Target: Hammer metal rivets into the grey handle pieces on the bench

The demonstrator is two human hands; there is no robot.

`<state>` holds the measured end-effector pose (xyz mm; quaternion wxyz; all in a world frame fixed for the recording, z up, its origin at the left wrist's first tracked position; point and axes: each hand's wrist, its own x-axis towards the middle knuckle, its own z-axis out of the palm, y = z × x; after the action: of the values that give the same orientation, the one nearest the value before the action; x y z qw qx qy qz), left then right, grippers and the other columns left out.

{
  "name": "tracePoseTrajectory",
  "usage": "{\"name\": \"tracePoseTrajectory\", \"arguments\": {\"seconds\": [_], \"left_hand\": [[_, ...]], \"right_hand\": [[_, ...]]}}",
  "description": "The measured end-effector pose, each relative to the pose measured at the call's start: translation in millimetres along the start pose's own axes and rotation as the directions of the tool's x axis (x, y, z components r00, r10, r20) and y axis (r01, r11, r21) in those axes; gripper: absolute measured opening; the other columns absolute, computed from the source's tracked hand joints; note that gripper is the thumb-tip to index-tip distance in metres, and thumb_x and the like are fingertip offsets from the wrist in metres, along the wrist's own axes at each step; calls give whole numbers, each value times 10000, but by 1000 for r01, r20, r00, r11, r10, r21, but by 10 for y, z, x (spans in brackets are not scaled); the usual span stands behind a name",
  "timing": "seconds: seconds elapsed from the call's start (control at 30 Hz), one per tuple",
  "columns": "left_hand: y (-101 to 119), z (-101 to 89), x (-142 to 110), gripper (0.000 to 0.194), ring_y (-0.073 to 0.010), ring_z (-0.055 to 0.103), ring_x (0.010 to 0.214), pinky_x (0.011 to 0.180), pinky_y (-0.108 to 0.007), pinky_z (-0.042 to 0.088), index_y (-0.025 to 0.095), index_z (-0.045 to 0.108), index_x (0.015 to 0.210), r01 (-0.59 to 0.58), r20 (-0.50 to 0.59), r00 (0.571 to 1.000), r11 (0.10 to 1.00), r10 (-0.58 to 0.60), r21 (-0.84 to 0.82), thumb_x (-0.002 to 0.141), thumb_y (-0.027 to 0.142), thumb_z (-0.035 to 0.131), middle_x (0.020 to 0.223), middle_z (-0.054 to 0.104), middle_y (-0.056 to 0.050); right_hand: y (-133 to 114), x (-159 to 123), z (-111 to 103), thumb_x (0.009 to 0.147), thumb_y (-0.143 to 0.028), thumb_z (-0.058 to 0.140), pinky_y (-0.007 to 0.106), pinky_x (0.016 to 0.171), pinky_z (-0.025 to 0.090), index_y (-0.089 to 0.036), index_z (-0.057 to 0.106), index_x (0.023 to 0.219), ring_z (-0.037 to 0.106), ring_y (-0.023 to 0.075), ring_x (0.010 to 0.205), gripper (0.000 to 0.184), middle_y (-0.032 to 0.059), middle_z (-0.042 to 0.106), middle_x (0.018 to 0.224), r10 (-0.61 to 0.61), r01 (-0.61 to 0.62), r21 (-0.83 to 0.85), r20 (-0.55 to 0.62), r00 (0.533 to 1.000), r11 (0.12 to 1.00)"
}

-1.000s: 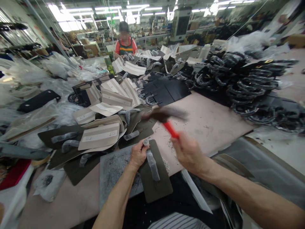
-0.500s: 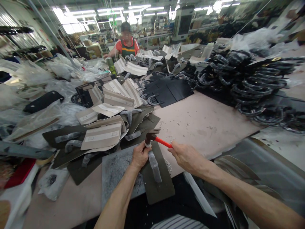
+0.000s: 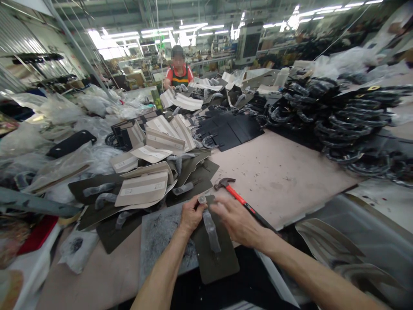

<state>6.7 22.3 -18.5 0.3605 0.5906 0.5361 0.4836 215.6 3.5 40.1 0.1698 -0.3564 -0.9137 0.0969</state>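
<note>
My left hand point(image 3: 190, 216) is closed around a short punch point(image 3: 202, 200) with a round, pale top, held upright. Under it lies a dark olive panel point(image 3: 222, 260), partly on a grey scuffed slab point(image 3: 153, 228) and reaching over the near edge. A handle wrapped in clear plastic point(image 3: 211, 232) runs along the panel. My right hand point(image 3: 240, 221), blurred at the fingertips, is empty with its fingers apart, just right of the punch. Beyond it a claw hammer point(image 3: 238, 196) with a red and black handle rests on the table, its grip partly behind my right wrist.
Olive and beige panels point(image 3: 142, 189) are piled left of centre. Black panels point(image 3: 230, 129) lie further back, with a heap of plastic-wrapped black handles point(image 3: 338, 116) at right. Clear plastic bags point(image 3: 48, 107) cover the far left. A person point(image 3: 179, 73) is across the table.
The hammer has left my right hand and now lies on the table. My right hand has moved left toward the panel. My left hand keeps hold of the punch.
</note>
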Motion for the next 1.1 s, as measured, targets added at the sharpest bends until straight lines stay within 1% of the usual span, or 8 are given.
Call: {"name": "tracePoseTrajectory", "arguments": {"seconds": [0.07,0.17,0.23,0.33,0.5,0.63,0.83,1.1], "left_hand": [[-27,19,32,150,-172,678,792,757,-261,539,192,700,906,50,-72,996,997,-54,-55,769,249,683,835,733,-8],[6,-10,105,150,-160,678,719,701,-253,555,186,665,819,129,-207,963,968,-175,-215,756,313,712,752,720,0],[143,-108,141,173,-165,690,729,720,-270,572,179,658,810,100,-280,941,946,-191,-309,762,334,720,763,725,-13],[518,-363,140,193,-172,700,797,800,-297,574,164,676,867,-56,-409,910,959,-66,-278,790,334,723,834,735,-30],[952,-622,53,169,-170,698,847,837,-299,555,165,678,912,-154,-394,913,985,109,-83,817,299,717,878,735,-31],[668,-414,12,175,-166,692,816,787,-276,553,154,685,894,-39,-293,956,989,-4,-141,802,299,720,865,736,-43],[63,-43,54,289,-191,712,859,842,-316,553,157,643,1025,93,-166,975,946,-150,-309,786,305,712,903,751,-64],[-25,6,39,237,-192,719,854,828,-305,559,160,620,966,155,-50,982,928,-182,-339,790,296,701,887,747,-52]], "right_hand": [[-253,60,31,797,-122,561,399,935,385,-207,558,1199,460,257,1136,410,102,517,1300,-236,234,33,149,960,972],[-500,138,118,837,-191,573,394,840,396,-182,595,950,499,255,962,116,91,600,1018,-284,307,-61,249,926,950],[-571,191,104,853,-158,527,404,821,391,-166,584,915,507,265,917,84,105,602,943,-171,208,-192,191,966,959],[-582,277,-69,824,-92,489,396,772,386,-151,571,884,531,270,856,117,135,605,887,72,-48,-303,69,995,952],[-501,347,-182,944,-250,459,319,665,375,-153,525,1073,607,227,760,174,104,649,860,390,-379,-135,72,918,916],[-488,306,131,963,-359,484,290,677,384,-178,486,1165,659,222,838,271,86,689,974,525,-535,69,121,842,842],[-578,251,399,975,-416,454,308,754,401,-162,516,1208,665,247,932,350,121,694,1035,557,-571,159,124,821,806],[-468,161,344,996,-470,405,297,715,379,-190,630,936,661,225,877,364,78,699,947,472,-502,154,197,859,851]]}}
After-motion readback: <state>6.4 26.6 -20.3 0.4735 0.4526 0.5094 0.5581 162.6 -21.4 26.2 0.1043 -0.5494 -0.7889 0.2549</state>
